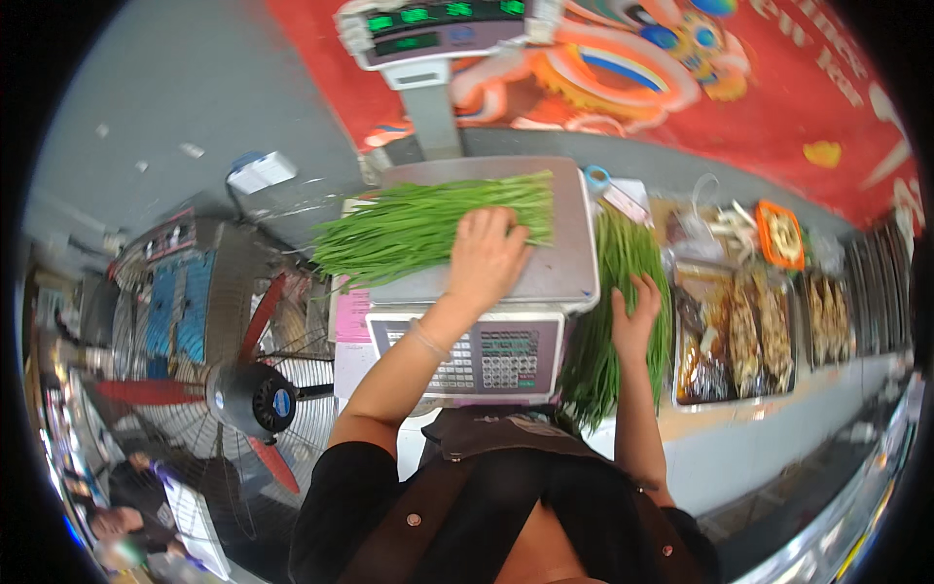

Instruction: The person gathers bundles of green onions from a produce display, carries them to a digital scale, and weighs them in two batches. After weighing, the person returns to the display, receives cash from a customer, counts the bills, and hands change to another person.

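Observation:
A bunch of green garlic chives [408, 226] lies across the metal pan of a digital scale [540, 281], its leaf tips hanging past the left edge. My left hand [487, 252] rests on top of this bunch near the pale stem ends; whether the fingers grip it cannot be told. To the right of the scale, a larger heap of chives [595, 350] lies on the counter. Over that heap is my right hand [636, 310], fingers apart and nothing held. The scale's keypad [508, 358] faces me, and its lit display [445, 29] stands on a post behind the pan.
A blue tape roll [597, 179] lies beside the scale. Farther right are a metal tray of browned food [784, 379], a smaller tray [830, 317] and an orange basket [779, 235]. A caged fan [252, 398] stands at left. A person [139, 515] holds a white board at lower left.

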The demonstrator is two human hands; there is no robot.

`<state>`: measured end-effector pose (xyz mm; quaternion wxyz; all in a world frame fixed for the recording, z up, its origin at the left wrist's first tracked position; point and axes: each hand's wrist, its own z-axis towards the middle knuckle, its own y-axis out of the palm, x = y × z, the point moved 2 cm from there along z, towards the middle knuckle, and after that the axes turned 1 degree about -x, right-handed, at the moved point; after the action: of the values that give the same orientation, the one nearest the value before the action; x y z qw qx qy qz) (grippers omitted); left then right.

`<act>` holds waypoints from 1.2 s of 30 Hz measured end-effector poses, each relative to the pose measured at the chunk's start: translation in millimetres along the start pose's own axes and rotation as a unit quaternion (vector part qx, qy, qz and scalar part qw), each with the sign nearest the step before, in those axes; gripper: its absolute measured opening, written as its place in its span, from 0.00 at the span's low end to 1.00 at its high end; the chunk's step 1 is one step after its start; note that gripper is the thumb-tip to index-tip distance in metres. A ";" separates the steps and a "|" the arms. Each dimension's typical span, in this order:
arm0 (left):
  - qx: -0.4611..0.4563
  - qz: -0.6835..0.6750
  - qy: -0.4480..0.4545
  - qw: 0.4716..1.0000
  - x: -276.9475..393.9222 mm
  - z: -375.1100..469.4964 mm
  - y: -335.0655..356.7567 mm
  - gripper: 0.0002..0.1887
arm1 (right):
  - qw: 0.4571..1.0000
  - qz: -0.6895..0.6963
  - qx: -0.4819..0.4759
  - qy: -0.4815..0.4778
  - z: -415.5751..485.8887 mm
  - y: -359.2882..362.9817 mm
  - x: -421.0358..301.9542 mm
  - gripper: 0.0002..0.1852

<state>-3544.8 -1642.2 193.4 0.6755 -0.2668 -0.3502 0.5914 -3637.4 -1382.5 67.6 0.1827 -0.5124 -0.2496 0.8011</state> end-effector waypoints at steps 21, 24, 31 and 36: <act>0.141 -0.237 -0.183 0.944 -32.8 27.1 32.5 0.11 | 0.935 0.126 -0.051 -0.328 114.2 40.9 -165.4 0.23; 0.145 -0.322 -0.261 0.898 -36.8 25.4 26.8 0.11 | 0.897 -0.010 -0.074 -0.436 120.4 59.1 -189.8 0.24; 0.132 -0.287 -0.222 0.923 -41.7 26.3 18.1 0.11 | 0.900 -0.131 -0.126 -0.396 118.5 73.2 -186.7 0.23; 0.164 -0.129 -0.173 0.963 -31.3 36.1 6.1 0.08 | 0.920 0.053 -0.136 -0.364 119.6 75.8 -180.7 0.21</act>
<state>-3578.7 -1674.0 205.8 0.7099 0.0016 -0.3912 0.5857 -3675.6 -1568.4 196.9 -0.0351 -0.2179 -0.3773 0.8994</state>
